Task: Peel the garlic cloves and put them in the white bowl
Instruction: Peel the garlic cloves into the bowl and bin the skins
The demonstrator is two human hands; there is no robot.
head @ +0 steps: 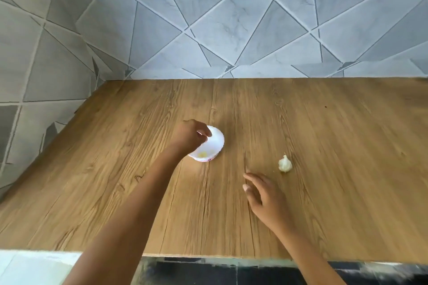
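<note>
- bowl (216,143), centre: white, pink-red marks at the base, pale yellow bits inside
- garlic bulb (285,164), right of centre: off-white
- table (335,136): tan-brown, darker wood-grain streaks
- wall tiles (231,30), top: light grey, marble veining, angular line pattern, a few dark grey triangles

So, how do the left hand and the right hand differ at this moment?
The left hand is over the white bowl; the right hand is over the wooden table, near the garlic bulb. The left hand's fingers are curled, whether round anything I cannot tell; the right hand's are straight and spread. Both reach forward.
</note>
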